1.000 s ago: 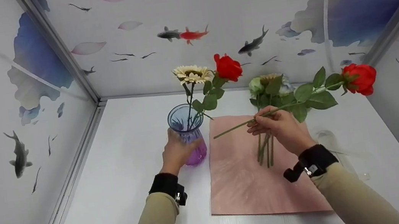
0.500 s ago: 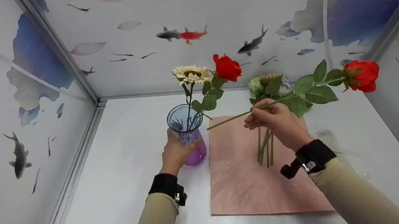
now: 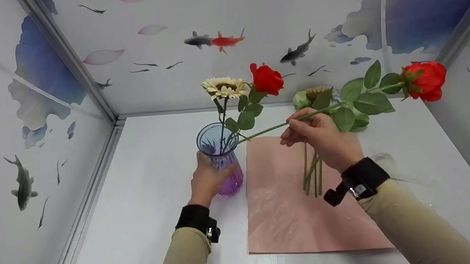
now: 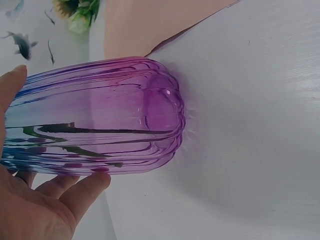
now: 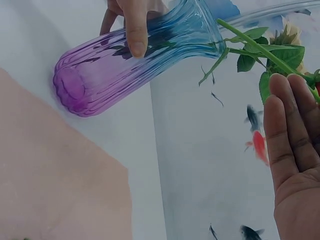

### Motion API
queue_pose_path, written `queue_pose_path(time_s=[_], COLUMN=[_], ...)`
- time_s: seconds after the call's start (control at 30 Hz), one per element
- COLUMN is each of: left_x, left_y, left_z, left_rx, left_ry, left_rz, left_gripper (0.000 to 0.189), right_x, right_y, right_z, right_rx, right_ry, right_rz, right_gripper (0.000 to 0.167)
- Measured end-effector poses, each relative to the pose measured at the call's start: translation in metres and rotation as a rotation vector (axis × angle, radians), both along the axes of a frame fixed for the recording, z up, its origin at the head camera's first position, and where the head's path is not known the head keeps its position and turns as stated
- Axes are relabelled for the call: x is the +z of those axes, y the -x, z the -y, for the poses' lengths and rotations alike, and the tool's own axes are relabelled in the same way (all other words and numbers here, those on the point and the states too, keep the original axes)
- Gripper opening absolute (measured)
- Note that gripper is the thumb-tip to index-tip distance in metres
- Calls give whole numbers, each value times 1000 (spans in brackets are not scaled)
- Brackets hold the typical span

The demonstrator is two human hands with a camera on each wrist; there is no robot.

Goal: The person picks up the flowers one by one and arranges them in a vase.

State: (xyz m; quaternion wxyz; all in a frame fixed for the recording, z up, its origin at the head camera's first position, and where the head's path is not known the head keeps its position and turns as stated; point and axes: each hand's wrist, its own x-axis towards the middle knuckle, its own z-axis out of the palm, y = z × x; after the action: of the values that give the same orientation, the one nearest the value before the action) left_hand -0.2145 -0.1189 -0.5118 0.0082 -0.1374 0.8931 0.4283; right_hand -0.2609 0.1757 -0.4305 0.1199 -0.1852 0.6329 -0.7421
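My left hand [image 3: 211,176] grips a ribbed glass vase [image 3: 231,175], blue at the rim and purple at the base. The left wrist view shows thumb and fingers around the vase [image 4: 120,110], with dark stems inside it. A cream sunflower [image 3: 225,88] and a red rose [image 3: 267,80] stand in the vase, leaning right. Between thumb and fingers my right hand [image 3: 319,134] pinches the stem of another red rose [image 3: 426,81], held slanted with its bloom to the right. Its stem end is close to the vase rim; whether they touch I cannot tell.
On the white table [image 3: 148,198] lies a pink sheet [image 3: 290,206]. Several flower stems [image 3: 315,178] lie across it, their blooms [image 3: 303,99] toward the back. Clear plastic [image 3: 386,162] lies to the right. Printed wall panels [image 3: 246,8] enclose the table.
My right hand has moved up and left with the rose, bringing its stem end from over the pink sheet to the vase rim. The left hand and vase stay in place.
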Motion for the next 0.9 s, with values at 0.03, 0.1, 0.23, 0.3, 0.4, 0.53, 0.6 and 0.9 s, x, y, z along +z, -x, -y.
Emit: queue_pose_path(time_s=[0.03, 0.1, 0.23, 0.3, 0.4, 0.53, 0.6, 0.9], left_x=[0, 1, 1, 0, -1, -4, -5, -4], left_y=[0, 0, 0, 0, 1, 2, 2, 2], left_z=[0, -1, -1, -2, -3, -3, -3, -3], left_rx=[1, 3, 18, 27, 34, 38, 41, 40], left_ry=[-1, -5, -2, 0, 4, 26, 38, 59], left_rz=[4, 11, 15, 10, 2, -18, -26, -23], left_gripper=[106, 108, 110, 109, 108, 108, 109, 110], right_x=[1, 2, 6, 7, 9, 10, 11, 17], right_y=[0, 1, 2, 2, 1, 1, 0, -2], right_z=[1, 4, 11, 14, 19, 26, 29, 47], right_rx=[-3, -12, -48, -63, -70, -65, -65, -37], right_ry=[-1, -13, -56, -73, -85, -92, -108, -218], right_rz=[-3, -5, -9, -9, -11, -21, -26, -26], right_gripper=[29, 30, 36, 37, 36, 32, 30, 28])
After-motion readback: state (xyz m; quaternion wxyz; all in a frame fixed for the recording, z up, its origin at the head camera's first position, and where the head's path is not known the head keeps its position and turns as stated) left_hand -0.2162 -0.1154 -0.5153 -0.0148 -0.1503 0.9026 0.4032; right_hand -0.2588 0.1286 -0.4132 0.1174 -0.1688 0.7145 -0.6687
